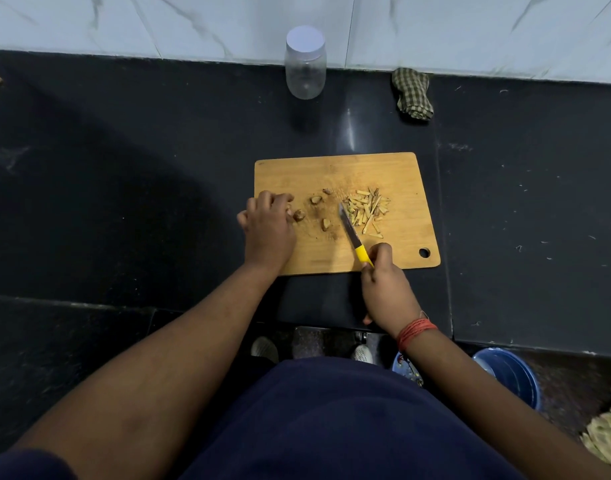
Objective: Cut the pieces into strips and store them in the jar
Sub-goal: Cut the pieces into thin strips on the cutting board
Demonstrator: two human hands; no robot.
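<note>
A wooden cutting board (394,174) lies on the black counter. Several small brown pieces (316,199) sit at its middle left, and a pile of thin cut strips (366,211) lies to their right. My left hand (267,225) rests on the board's left side, its fingertips pinching one brown piece (299,214). My right hand (383,282) grips the yellow handle of a knife (352,237), whose blade points up-left and lies beside the strip pile. A clear plastic jar (305,69) with a white lid on stands far back by the wall.
A folded checked cloth (412,93) lies at the back right by the tiled wall. Below the counter edge stand a blue bucket (511,375) and a blue bowl (406,368); a pale cloth (605,441) is at the lower right.
</note>
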